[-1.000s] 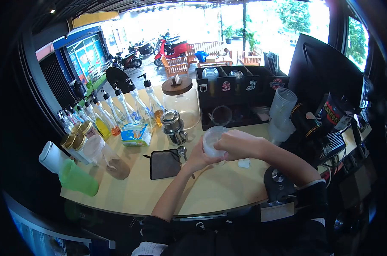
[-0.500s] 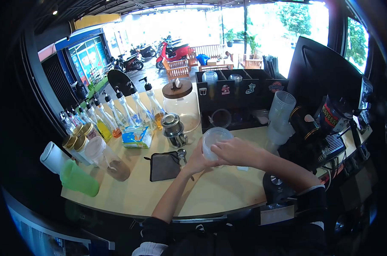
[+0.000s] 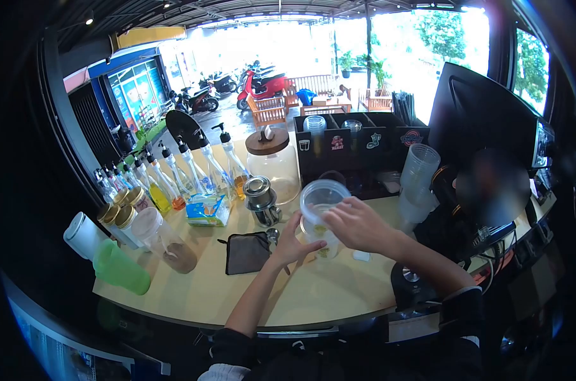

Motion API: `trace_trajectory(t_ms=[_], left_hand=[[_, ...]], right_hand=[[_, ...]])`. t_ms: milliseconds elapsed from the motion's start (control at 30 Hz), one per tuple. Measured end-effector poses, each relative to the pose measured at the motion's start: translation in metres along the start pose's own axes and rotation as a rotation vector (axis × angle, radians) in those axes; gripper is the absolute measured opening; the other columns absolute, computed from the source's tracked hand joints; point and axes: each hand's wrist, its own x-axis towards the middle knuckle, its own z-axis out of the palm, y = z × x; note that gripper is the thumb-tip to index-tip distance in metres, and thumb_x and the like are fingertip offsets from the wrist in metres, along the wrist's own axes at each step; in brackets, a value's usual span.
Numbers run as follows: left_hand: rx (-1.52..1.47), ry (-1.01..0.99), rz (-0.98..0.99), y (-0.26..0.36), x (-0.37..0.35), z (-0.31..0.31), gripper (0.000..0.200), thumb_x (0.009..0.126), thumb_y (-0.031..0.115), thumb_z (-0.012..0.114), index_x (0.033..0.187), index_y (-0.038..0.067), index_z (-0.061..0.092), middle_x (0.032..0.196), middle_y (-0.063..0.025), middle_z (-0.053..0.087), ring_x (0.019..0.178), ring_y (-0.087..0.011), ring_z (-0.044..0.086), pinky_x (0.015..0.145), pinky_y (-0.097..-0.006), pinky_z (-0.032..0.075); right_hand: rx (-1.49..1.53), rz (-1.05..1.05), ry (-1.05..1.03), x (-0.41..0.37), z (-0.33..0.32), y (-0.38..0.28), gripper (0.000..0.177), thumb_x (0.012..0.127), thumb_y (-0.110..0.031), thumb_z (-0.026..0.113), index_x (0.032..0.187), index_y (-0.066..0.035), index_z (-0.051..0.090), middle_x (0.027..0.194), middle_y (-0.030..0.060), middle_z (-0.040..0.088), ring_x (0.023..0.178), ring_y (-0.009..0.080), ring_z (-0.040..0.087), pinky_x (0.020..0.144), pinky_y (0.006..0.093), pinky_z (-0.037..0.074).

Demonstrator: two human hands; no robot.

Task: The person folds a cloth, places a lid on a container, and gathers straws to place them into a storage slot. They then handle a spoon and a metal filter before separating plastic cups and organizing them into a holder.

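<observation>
A clear plastic cup (image 3: 321, 195) is held up over the counter, its round rim facing me and yellowish print low on its wall. My right hand (image 3: 359, 223) pinches the near right side of the rim, fingers bent. From the left, my left hand (image 3: 294, 241) cups the lower wall, thumb across the front and fingers partly hidden behind. Close to the left wrist lie a dark grey cloth (image 3: 248, 253) and a metal spoon (image 3: 273, 236). A metal drip filter (image 3: 258, 186) sits on a small metal pitcher (image 3: 266, 213) beyond it.
Pump bottles (image 3: 215, 166) line the left, with a tissue pack (image 3: 208, 211) before them. A lidded glass jar (image 3: 274, 166) and a black organizer (image 3: 364, 143) stand behind. Stacked cups (image 3: 419, 168) are on the right. A green tumbler (image 3: 121, 267) is near the left edge.
My right hand has shifted slightly right and down with the rim in its grip, and the printed lower wall now shows. My left thumb has moved lower. The view has tilted up slightly.
</observation>
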Motion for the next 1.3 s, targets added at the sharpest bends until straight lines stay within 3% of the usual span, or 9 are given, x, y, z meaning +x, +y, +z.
trace_trajectory(t_ms=[100,167,233,300,467,500,600,1100,1300], left_hand=[[0.06,-0.013,0.006,-0.004,0.002,0.0,0.096,0.062,0.033,0.084,0.137,0.004,0.031,0.131,-0.0144,0.044,0.125,-0.0271,0.041,0.107,-0.0394,0.03],[0.06,0.03,0.092,-0.001,0.005,-0.002,0.1,0.062,0.034,0.084,0.139,0.004,0.027,0.132,-0.0151,0.042,0.126,-0.0275,0.04,0.107,-0.0395,0.029],[0.061,0.069,0.181,0.017,0.013,-0.002,0.105,0.062,0.035,0.084,0.141,0.003,0.023,0.134,-0.0158,0.04,0.127,-0.0279,0.039,0.108,-0.0397,0.028],[-0.192,0.228,0.24,0.042,0.019,-0.001,0.109,0.063,0.036,0.084,0.142,0.002,0.017,0.135,-0.0174,0.037,0.128,-0.0274,0.037,0.108,-0.0395,0.028],[-0.506,0.198,0.214,0.077,0.026,-0.01,0.084,0.075,0.009,0.076,0.139,0.002,0.022,0.129,-0.0153,0.041,0.119,-0.0228,0.046,0.102,-0.0356,0.04],[-0.504,0.199,0.217,0.079,0.026,-0.013,0.084,0.075,0.009,0.076,0.139,0.002,0.022,0.129,-0.0153,0.041,0.119,-0.0228,0.046,0.102,-0.0356,0.04],[-0.504,0.182,0.204,0.081,0.026,-0.019,0.083,0.074,0.01,0.076,0.138,0.002,0.025,0.129,-0.0154,0.042,0.12,-0.0232,0.046,0.102,-0.0367,0.04],[-0.442,0.124,0.204,0.079,0.035,-0.023,0.084,0.075,0.021,0.077,0.139,0.002,0.026,0.131,-0.0149,0.043,0.121,-0.0241,0.046,0.102,-0.0377,0.04],[-0.426,0.187,0.191,0.069,0.044,-0.014,0.08,0.077,0.027,0.075,0.137,0.003,0.029,0.126,-0.0134,0.046,0.116,-0.0214,0.049,0.098,-0.034,0.043]], right_hand=[[0.054,0.141,0.073,0.007,-0.025,0.01,0.022,0.078,-0.01,0.058,0.098,-0.004,0.051,0.086,0.0087,0.061,0.084,0.0249,0.061,0.083,0.0363,0.043],[0.224,0.349,0.276,0.012,-0.041,0.017,0.021,0.08,-0.008,0.058,0.1,-0.004,0.053,0.088,0.011,0.063,0.084,0.0293,0.061,0.082,0.0391,0.044],[0.325,0.449,0.299,0.016,-0.053,0.021,0.018,0.084,-0.009,0.058,0.1,-0.003,0.053,0.087,0.0124,0.064,0.083,0.0288,0.062,0.078,0.0365,0.046],[0.706,0.554,0.367,0.017,-0.056,0.024,0.019,0.086,-0.011,0.059,0.101,-0.001,0.053,0.087,0.0122,0.064,0.084,0.0212,0.064,0.076,0.0319,0.047],[0.976,0.578,0.347,0.01,-0.052,0.017,0.021,0.092,-0.012,0.054,0.107,0.003,0.053,0.089,0.0107,0.065,0.087,0.0123,0.062,0.079,0.027,0.048],[1.121,0.585,0.363,0.008,-0.052,0.017,0.023,0.094,-0.013,0.05,0.11,0.004,0.053,0.09,0.0103,0.065,0.088,0.0113,0.062,0.08,0.0267,0.048],[1.188,0.563,0.345,0.005,-0.054,0.02,0.026,0.097,-0.013,0.045,0.115,0.005,0.053,0.093,0.0113,0.065,0.089,0.0128,0.062,0.081,0.0268,0.049],[1.278,0.543,0.366,-0.001,-0.047,0.019,0.023,0.096,-0.008,0.046,0.114,0.005,0.052,0.096,0.0138,0.065,0.093,0.0161,0.063,0.084,0.0282,0.05],[1.413,0.584,0.374,-0.006,-0.037,0.022,0.02,0.095,-0.008,0.047,0.111,0.004,0.05,0.097,0.0142,0.065,0.097,0.0172,0.062,0.086,0.0284,0.049]])
